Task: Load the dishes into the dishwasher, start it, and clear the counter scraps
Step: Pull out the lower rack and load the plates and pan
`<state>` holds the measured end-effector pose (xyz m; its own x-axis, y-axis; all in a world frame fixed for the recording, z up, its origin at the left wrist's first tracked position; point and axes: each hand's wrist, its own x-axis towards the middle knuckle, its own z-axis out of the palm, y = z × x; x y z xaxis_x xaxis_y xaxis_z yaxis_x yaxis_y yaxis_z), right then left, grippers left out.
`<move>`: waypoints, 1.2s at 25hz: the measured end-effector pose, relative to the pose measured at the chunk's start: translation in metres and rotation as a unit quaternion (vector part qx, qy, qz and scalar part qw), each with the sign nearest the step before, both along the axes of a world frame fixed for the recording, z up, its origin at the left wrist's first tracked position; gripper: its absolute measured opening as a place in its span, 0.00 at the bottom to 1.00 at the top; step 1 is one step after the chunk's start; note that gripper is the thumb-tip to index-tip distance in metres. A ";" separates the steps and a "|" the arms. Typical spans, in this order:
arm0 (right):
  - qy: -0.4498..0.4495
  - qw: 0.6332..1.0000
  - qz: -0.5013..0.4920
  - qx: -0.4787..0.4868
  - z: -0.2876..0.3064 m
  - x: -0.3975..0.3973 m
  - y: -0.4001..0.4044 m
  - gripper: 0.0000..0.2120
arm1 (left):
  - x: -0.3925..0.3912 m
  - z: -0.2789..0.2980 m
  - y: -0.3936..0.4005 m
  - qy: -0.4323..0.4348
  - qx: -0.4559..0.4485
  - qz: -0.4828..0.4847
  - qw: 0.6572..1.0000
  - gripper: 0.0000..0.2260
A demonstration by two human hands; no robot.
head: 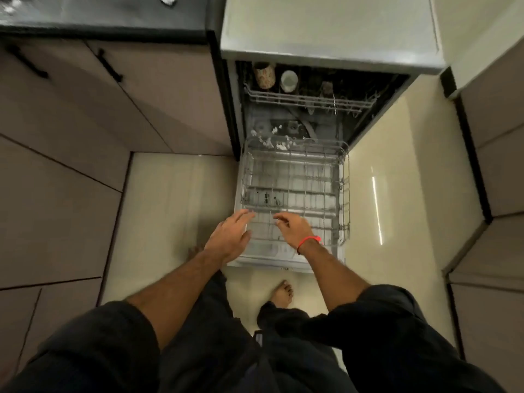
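The dishwasher (326, 55) stands open, its door lowered to the floor. Its grey wire lower rack (295, 194) is pulled out over the door and holds no dishes. The upper rack (309, 100) sits further in and carries a patterned cup (264, 75) and a white cup (289, 80). My left hand (229, 236) hovers with spread fingers at the lower rack's front left corner. My right hand (295, 229), with a red wristband, is over the front rim, fingers loosely curled and empty. Whether either hand touches the wire is unclear.
A dark countertop (107, 15) with white scraps (167, 0) runs at the upper left above brown cabinets (85, 114) with black handles. More cabinets (493, 165) line the right. My bare feet stand on the cream tile floor (175, 194) just before the door.
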<state>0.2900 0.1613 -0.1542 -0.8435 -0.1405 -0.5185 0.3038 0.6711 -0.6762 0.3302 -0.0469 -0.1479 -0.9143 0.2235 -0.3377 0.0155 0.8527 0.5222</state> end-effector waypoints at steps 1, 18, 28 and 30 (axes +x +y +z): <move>0.007 1.000 0.019 -0.006 0.019 -0.002 -0.012 0.12 | 0.005 0.013 -0.010 0.014 0.009 0.022 1.000 0.23; 0.115 0.965 0.155 -0.177 0.169 0.028 -0.430 0.11 | 0.085 0.140 -0.374 0.225 0.072 0.274 0.932 0.20; 0.092 0.917 0.288 -0.261 0.191 0.065 -0.642 0.11 | 0.186 0.145 -0.516 0.261 0.066 0.510 0.817 0.20; 0.101 0.913 0.295 -0.264 0.189 0.058 -0.680 0.12 | 0.191 0.146 -0.534 0.276 0.088 0.559 0.777 0.19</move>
<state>0.3477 -0.5184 0.0348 -0.6114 -0.7862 -0.0899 -0.1712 0.2424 -0.9550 0.5215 -0.5809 -0.0022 -0.5658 -0.8157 0.1202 -0.4202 0.4107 0.8092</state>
